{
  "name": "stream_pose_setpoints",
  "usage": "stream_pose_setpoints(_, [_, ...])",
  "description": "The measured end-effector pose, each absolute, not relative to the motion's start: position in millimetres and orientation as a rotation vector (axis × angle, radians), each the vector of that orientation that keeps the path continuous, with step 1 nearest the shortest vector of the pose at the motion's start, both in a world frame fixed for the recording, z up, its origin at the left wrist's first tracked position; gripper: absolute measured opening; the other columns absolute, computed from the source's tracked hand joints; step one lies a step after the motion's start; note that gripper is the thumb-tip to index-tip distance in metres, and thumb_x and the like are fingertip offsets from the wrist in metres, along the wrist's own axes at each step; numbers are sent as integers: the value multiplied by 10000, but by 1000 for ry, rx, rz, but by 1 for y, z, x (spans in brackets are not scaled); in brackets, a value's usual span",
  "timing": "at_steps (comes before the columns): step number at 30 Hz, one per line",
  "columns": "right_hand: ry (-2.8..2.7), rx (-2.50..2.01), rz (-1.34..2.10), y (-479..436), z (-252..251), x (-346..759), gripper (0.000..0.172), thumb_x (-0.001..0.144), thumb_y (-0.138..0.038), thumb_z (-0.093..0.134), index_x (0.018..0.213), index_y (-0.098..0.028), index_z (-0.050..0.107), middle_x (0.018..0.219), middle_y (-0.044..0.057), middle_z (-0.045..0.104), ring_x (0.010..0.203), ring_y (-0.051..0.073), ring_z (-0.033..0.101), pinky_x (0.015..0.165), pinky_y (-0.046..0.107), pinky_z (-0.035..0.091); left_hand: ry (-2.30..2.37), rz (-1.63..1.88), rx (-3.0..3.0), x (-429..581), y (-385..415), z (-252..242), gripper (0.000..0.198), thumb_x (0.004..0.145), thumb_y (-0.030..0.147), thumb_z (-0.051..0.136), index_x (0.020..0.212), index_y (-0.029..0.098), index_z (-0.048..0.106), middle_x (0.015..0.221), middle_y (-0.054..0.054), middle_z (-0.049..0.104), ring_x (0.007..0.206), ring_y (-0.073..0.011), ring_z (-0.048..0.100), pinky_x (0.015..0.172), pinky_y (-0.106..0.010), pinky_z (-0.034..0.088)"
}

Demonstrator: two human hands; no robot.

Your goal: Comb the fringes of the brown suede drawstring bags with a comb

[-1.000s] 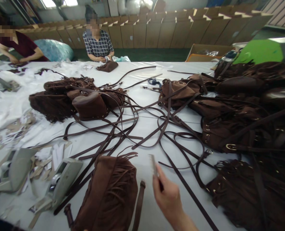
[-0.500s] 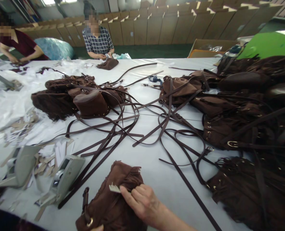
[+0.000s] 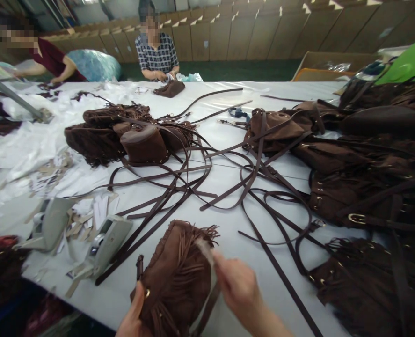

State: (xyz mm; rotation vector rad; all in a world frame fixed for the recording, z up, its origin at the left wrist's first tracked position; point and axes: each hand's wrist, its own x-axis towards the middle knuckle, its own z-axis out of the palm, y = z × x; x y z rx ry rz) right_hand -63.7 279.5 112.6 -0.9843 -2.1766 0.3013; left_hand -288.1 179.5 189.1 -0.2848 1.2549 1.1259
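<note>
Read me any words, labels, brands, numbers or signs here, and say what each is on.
No text can be read.
Pale patches, perhaps labels, on the cardboard boxes: too small to read.
Brown fringed bag in the left hand: no writing visible.
Pale tool in the right hand: too blurred to tell.

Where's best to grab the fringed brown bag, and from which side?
The fringed brown bag is probably best gripped at its near left edge, coming from the left, where the left hand holds it. That side looks plain, while fringe lies over the middle and the right hand holds a pale tool at the far right.
</note>
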Motion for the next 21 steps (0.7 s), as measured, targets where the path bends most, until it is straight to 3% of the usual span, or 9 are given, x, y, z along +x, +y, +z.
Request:
stream_pose_setpoints(3, [-2308, -345, 298, 260, 147, -101, 222, 920, -188, 560, 1134, -160, 612, 685, -19, 616, 570, 114, 528, 512, 267, 352, 999, 1120, -272, -291, 190, 187, 571, 917, 553, 503, 1362, 196, 509, 1262, -121, 625, 1238, -326, 523, 1028, -472, 454])
stream_pose_setpoints(6, [-2357, -250, 338, 261, 157, -116, 188, 937, -188, 523, 1060, -101, 636, 666, 2, 582, 566, 126, 497, 491, 291, 322, 909, 1110, -260, -296, 193, 188, 539, 927, 551, 498, 1328, 190, 521, 1300, -132, 586, 1183, -300, 561, 1027, -517, 438])
stream_pose_setpoints(10, [-2399, -524, 315, 276, 133, -111, 260, 948, -88, 439, 1152, -33, 589, 707, 49, 603, 619, 155, 522, 550, 301, 396, 888, 1096, -258, -295, 187, 183, 456, 961, 465, 472, 1297, 172, 571, 1196, -119, 657, 1161, -298, 581, 1044, -451, 430])
stream_pose_setpoints(13, [-2389, -772, 254, 289, 95, -100, 297, 963, -93, 413, 1212, -88, 575, 722, 48, 624, 640, 163, 558, 593, 291, 451, 890, 1090, -256, -290, 181, 173, 450, 973, 423, 455, 1308, 146, 574, 1156, -140, 678, 1156, -307, 589, 1044, -440, 427])
stream_pose_setpoints(17, [-2228, -1153, 248, 315, 51, -62, 337, 984, -151, 322, 1085, -137, 643, 635, 38, 606, 563, 171, 574, 543, 275, 461, 940, 1117, -269, -294, 174, 166, 429, 956, 356, 515, 1356, 201, 531, 1201, -121, 663, 1175, -299, 579, 1066, -434, 404])
stream_pose_setpoints(21, [-2056, -1331, 254, 318, 62, -40, 303, 968, -155, 335, 1066, -134, 621, 678, 58, 636, 561, 176, 590, 503, 276, 452, 968, 1180, -261, -299, 177, 165, 469, 927, 406, 562, 1360, 233, 525, 1246, -103, 640, 1210, -297, 552, 1088, -433, 379])
